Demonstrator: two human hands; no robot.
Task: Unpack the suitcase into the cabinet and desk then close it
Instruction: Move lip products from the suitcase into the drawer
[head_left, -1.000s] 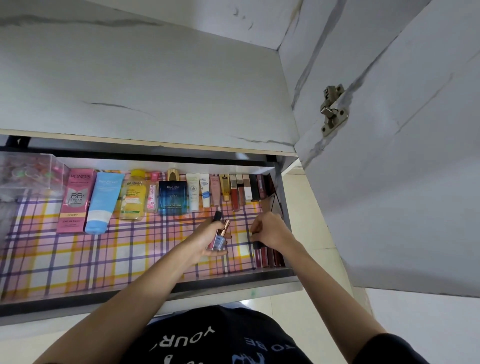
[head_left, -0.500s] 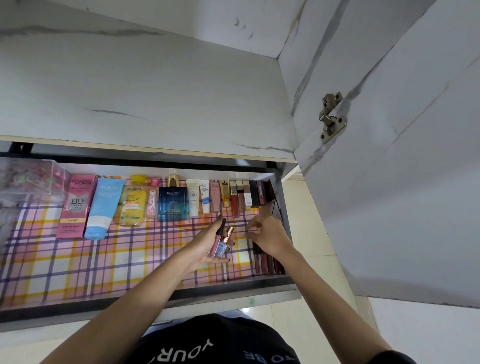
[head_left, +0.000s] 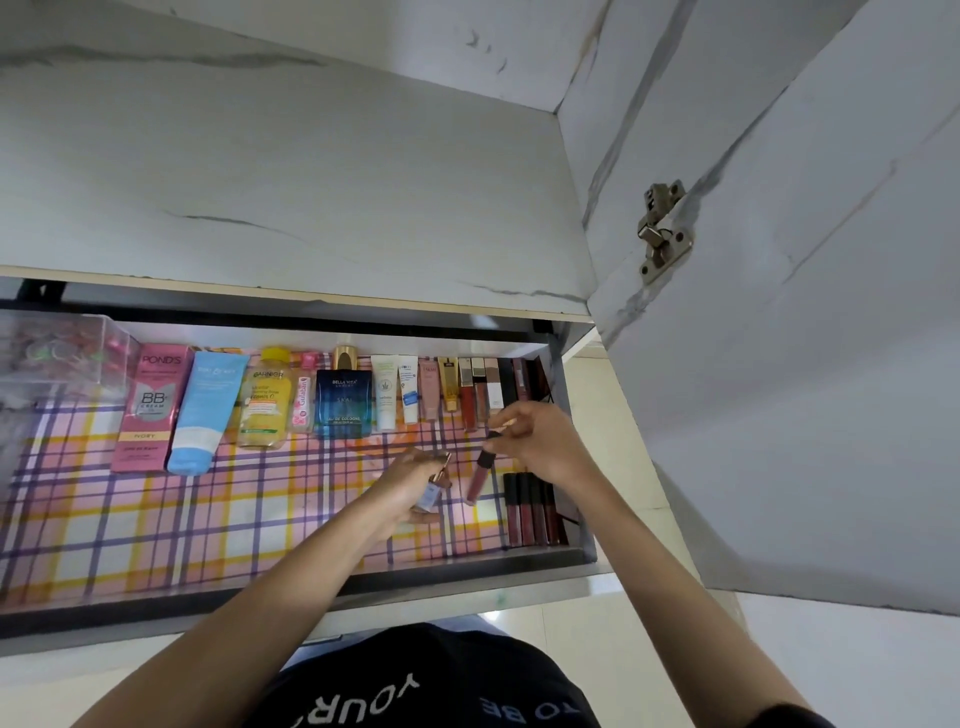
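Fingers (head_left: 511, 425) of the right hand (head_left: 543, 441) pinch the top end of a lip gloss tube (head_left: 477, 480), which hangs over the checked liner of the open drawer (head_left: 291, 590). Half a second earlier the left hand (head_left: 402, 493) held this tube together with the small gold-capped bottle (head_left: 434, 486). Its curled fingers now grip the bottle alone. A row of dark tubes (head_left: 530, 512) lies just to the right.

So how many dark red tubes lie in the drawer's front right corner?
4 dark red tubes, side by side just below the right hand; more may be hidden behind it.
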